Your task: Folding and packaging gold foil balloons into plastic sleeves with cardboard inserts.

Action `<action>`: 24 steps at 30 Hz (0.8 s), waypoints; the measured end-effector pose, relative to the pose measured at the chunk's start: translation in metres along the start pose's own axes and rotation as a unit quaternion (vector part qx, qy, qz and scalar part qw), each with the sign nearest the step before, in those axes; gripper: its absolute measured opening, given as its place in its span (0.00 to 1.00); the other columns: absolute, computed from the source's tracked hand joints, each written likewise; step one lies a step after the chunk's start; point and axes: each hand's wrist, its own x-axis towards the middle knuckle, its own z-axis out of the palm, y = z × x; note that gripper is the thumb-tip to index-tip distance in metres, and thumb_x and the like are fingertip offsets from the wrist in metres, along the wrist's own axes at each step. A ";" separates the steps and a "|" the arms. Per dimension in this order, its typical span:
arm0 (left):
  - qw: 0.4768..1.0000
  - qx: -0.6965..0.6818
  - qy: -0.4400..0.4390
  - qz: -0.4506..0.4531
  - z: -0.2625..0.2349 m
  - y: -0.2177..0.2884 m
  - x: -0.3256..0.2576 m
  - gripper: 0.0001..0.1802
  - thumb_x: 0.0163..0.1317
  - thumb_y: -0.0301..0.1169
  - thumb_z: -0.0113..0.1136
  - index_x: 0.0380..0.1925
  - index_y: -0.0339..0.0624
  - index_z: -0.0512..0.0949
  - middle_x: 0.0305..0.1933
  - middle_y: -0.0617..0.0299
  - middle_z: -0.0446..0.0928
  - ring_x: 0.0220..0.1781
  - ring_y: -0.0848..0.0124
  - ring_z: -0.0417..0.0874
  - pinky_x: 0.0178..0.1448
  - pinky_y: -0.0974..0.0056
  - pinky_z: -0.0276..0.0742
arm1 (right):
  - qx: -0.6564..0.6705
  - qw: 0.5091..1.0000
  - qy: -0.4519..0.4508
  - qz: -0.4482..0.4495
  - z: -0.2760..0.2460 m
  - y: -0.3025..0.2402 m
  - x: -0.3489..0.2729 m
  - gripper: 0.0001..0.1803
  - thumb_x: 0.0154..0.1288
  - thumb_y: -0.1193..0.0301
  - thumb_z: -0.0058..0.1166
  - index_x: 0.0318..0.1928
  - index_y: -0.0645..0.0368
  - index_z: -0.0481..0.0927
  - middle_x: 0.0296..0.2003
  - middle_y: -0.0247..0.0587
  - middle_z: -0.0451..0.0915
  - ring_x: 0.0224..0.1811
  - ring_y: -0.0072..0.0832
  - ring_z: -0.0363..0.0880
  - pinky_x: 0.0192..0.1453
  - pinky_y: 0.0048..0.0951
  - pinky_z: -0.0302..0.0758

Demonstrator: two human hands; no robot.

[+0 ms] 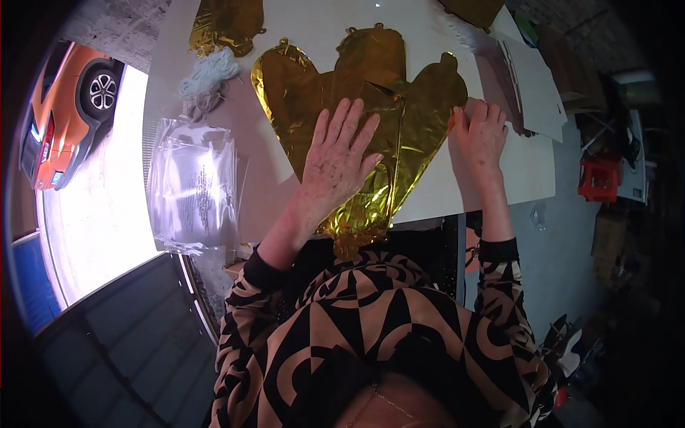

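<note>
pale table [526,171] | gold foil shape [371,60] | second gold foil [227,23] | white string [208,75] | plastic bags [191,189]

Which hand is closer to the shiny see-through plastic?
Left. The left hand lies on the gold foil, right of the clear plastic; the right hand is farther right, at the foil's edge.

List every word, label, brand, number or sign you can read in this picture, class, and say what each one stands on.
No text here can be read.
Clear plastic packaging: lines of dark print, too small and blurred.
Orange car: small bluish plate, too small.
Gold foil piece: no lettering visible.
</note>
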 end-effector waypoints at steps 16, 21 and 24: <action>1.000 0.030 0.000 0.009 -0.019 0.008 -0.003 0.35 0.73 0.52 0.55 0.75 0.49 0.69 0.80 0.49 0.61 0.84 0.50 0.56 0.84 0.38 0.47 | 0.091 0.995 0.034 0.008 -0.007 0.002 0.039 0.16 0.71 0.58 0.62 0.47 0.56 0.80 0.43 0.49 0.83 0.46 0.54 0.84 0.50 0.53 0.80; 0.999 0.034 -0.007 0.005 -0.023 0.007 -0.004 0.35 0.74 0.51 0.55 0.76 0.49 0.66 0.81 0.49 0.60 0.84 0.49 0.56 0.84 0.38 0.47 | 0.133 0.982 -0.134 0.034 -0.009 -0.008 0.066 0.15 0.70 0.59 0.62 0.47 0.57 0.80 0.42 0.50 0.85 0.47 0.53 0.85 0.51 0.52 0.81; 0.999 0.032 -0.008 0.005 -0.023 0.009 -0.002 0.35 0.74 0.50 0.55 0.76 0.49 0.66 0.81 0.49 0.60 0.84 0.49 0.56 0.84 0.38 0.47 | 0.142 0.983 -0.119 0.009 0.000 -0.006 0.072 0.12 0.71 0.62 0.59 0.44 0.58 0.80 0.42 0.52 0.85 0.47 0.54 0.85 0.50 0.53 0.81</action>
